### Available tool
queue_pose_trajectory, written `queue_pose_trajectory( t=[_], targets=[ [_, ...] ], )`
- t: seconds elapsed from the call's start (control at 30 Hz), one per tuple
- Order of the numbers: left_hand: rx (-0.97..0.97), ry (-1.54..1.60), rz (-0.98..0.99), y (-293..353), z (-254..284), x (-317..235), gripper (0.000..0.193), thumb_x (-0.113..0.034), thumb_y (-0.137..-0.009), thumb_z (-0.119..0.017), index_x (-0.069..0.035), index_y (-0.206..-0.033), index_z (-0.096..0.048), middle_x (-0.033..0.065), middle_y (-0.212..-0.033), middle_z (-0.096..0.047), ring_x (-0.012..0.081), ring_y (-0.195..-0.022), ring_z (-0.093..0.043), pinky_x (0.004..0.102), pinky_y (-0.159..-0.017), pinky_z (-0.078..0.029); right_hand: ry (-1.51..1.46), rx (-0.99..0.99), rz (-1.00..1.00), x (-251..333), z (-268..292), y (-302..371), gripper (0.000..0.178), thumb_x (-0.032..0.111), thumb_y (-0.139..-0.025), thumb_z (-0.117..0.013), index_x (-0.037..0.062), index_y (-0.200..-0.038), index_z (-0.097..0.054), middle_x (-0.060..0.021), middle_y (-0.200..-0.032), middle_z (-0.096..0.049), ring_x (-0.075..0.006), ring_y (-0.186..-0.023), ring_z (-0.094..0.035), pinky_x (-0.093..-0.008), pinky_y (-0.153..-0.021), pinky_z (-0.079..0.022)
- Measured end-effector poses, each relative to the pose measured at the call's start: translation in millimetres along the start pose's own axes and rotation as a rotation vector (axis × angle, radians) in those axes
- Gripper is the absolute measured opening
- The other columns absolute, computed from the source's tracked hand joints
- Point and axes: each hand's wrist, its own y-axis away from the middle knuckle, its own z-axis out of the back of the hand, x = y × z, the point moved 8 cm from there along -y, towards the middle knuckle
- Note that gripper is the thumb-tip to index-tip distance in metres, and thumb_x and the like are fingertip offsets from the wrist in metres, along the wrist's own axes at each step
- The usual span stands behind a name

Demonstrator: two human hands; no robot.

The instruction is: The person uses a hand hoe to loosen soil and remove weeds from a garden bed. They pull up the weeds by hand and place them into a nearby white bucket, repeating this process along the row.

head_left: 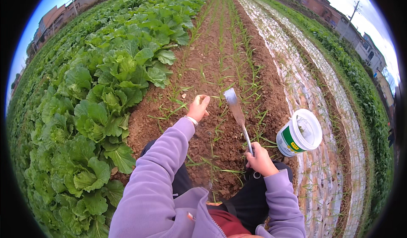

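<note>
My right hand (261, 160) is closed round the shaft of a metal weeding trowel (236, 107). Its long, flat blade points away from me over the soil, with dirt on the metal and a bright, square end. To the left of the blade, my left hand (199, 108) hangs low over the bed, thumb and fingers drawn together; whether anything is pinched there I cannot make out. A pale band circles that wrist. Thin green seedlings (256, 85) grow in rows from the brown soil (202, 79), and loose clods lie below the trowel.
Leafy cabbages (97, 115) crowd the left side of the bed. A white bucket (309, 130) with a green label stands tilted close to my right knee. Beyond it run strips of plastic film (316, 174) with sprouts. Houses and poles line the far edges.
</note>
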Motion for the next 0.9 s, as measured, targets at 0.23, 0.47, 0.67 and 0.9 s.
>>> queue_pose_trajectory(
  t=[0.23,0.47,0.67,0.9],
  targets=[
    [0.311,0.366,0.116,26.0,-36.3,-26.6,0.091,-0.074,-0.082,-0.047,-0.005,-0.140,-0.034,0.0159,-0.115,-0.051,0.0165,-0.068,-0.062,0.0331,-0.065,-0.056,0.424,-0.291,0.279,26.5,15.1,2.7,0.023,0.013,-0.083,-0.061,0.0029,-0.101,-0.051,-0.0205,-0.074,-0.063,-0.0405,-0.071,-0.063,-0.0481,-0.066,-0.050],
    [0.365,0.441,0.158,28.9,-39.1,-27.3,0.073,-0.064,-0.087,-0.053,-0.002,-0.126,-0.049,0.0058,-0.087,-0.061,0.0153,-0.058,-0.059,0.0306,-0.052,-0.051,0.601,-0.396,0.265,28.4,20.4,5.6,0.018,0.013,-0.082,-0.061,0.0066,-0.094,-0.050,-0.0173,-0.072,-0.062,-0.0389,-0.070,-0.062,-0.0494,-0.062,-0.047],
    [0.433,0.151,0.174,37.5,-50.3,-28.4,0.060,-0.039,-0.082,-0.074,-0.001,-0.117,-0.043,0.0055,-0.084,-0.060,0.0064,-0.053,-0.048,0.0224,-0.042,-0.040,0.513,-0.426,0.227,25.7,29.8,4.1,0.018,0.013,-0.082,-0.061,0.0068,-0.091,-0.047,-0.0171,-0.073,-0.062,-0.0393,-0.070,-0.062,-0.0481,-0.062,-0.048],
    [0.307,-0.025,0.001,30.4,-46.8,-25.4,0.039,-0.028,-0.089,-0.067,-0.003,-0.110,-0.046,0.0035,-0.080,-0.060,0.0043,-0.048,-0.042,0.0214,-0.039,-0.031,0.391,-0.362,0.187,32.2,28.1,9.9,0.021,0.027,-0.083,-0.066,0.0107,-0.095,-0.062,-0.0128,-0.074,-0.067,-0.0339,-0.071,-0.066,-0.0425,-0.063,-0.051]
  ],
)
